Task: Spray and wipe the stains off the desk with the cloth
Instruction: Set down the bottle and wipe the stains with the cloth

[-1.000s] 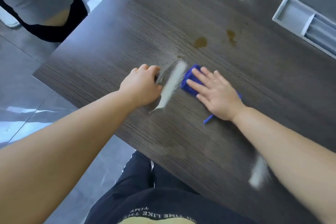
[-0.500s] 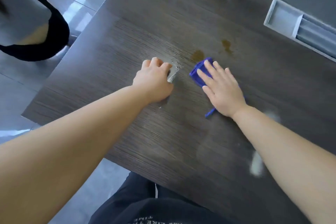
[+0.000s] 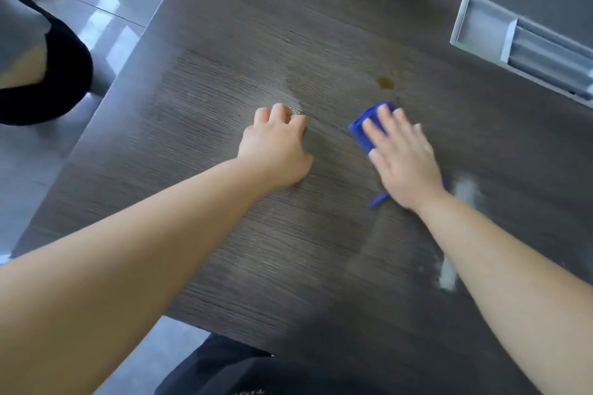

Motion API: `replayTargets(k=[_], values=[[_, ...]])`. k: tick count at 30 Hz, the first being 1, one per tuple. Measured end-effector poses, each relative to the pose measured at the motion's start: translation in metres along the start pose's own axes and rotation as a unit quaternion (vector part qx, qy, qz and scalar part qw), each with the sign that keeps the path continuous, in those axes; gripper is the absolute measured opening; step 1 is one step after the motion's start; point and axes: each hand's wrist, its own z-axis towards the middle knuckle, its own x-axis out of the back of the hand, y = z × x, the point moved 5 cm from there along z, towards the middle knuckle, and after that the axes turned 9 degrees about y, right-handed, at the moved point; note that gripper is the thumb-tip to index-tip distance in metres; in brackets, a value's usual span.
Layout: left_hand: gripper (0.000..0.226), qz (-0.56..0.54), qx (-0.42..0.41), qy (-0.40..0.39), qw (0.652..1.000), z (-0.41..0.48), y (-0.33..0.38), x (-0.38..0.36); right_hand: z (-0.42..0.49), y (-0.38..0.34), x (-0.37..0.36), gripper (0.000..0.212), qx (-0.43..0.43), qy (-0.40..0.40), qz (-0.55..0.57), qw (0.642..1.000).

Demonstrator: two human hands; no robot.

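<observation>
Left hand (image 3: 276, 146): knuckles up, fingers curled under; anything beneath the fingers is hidden.
Right hand (image 3: 402, 160): palm down, fingers straight and slightly spread, pressing flat on the blue cloth (image 3: 361, 135) under the fingertips.
Forearms: bare, both stretched forward.

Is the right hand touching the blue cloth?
Touching. Head view: right hand lies flat on the blue cloth, straight fingers across it, cloth showing at fingertips and wrist.

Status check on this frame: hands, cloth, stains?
Left hand curled, resting on dark wood-grain desk. Right hand flat, pressing blue cloth. Brown stain just beyond cloth, unwiped. Nothing between them.
</observation>
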Motion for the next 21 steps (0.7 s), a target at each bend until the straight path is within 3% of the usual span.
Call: replayTargets(k=[2, 4, 5, 7, 9, 10, 12, 14, 16, 18, 19, 21], values=[[0.055, -0.005, 0.003, -0.005, 1.0, 0.005, 0.003, -0.003, 0.021, 0.017, -0.001, 0.05, -0.203, 0.0, 0.01, 0.979], [0.063, -0.014, 0.021, -0.009, 1.0, 0.01, 0.004, -0.005, 0.03, -0.003, -0.002, 0.051, -0.287, 0.008, -0.002, 0.958], [0.066, -0.012, 0.028, -0.012, 0.999, 0.011, 0.005, -0.006, 0.029, -0.019, -0.005, 0.051, -0.254, 0.015, -0.016, 0.967], [0.069, 0.005, 0.024, -0.028, 0.999, 0.013, 0.012, -0.009, 0.01, -0.05, -0.006, 0.051, -0.098, 0.011, -0.025, 0.995], [0.068, 0.027, 0.015, -0.045, 0.998, 0.015, 0.017, -0.012, -0.016, -0.051, -0.008, 0.05, 0.059, -0.025, -0.02, 0.998], [0.066, 0.038, 0.012, -0.052, 0.998, 0.016, 0.018, -0.013, -0.02, -0.036, -0.006, 0.049, 0.094, -0.032, -0.011, 0.995], [0.061, 0.066, 0.002, -0.064, 0.996, 0.017, 0.017, -0.014, -0.013, 0.006, -0.002, 0.05, 0.047, -0.02, -0.015, 0.999], [0.061, 0.093, -0.008, -0.078, 0.993, 0.017, 0.016, -0.016, 0.012, 0.046, 0.001, 0.052, -0.078, -0.01, -0.027, 0.997], [0.063, 0.112, -0.014, -0.089, 0.99, 0.017, 0.016, -0.018, 0.043, 0.065, 0.001, 0.05, -0.216, 0.002, -0.029, 0.976], [0.066, 0.125, -0.017, -0.094, 0.988, 0.018, 0.016, -0.018, 0.068, 0.054, 0.0, 0.05, -0.301, 0.023, -0.02, 0.953], [0.066, 0.129, -0.018, -0.095, 0.987, 0.018, 0.016, -0.018, 0.074, 0.039, -0.001, 0.05, -0.298, 0.027, -0.02, 0.954], [0.066, 0.135, -0.02, -0.092, 0.986, 0.018, 0.016, -0.017, 0.075, 0.002, -0.008, 0.05, -0.193, 0.026, -0.021, 0.981]])
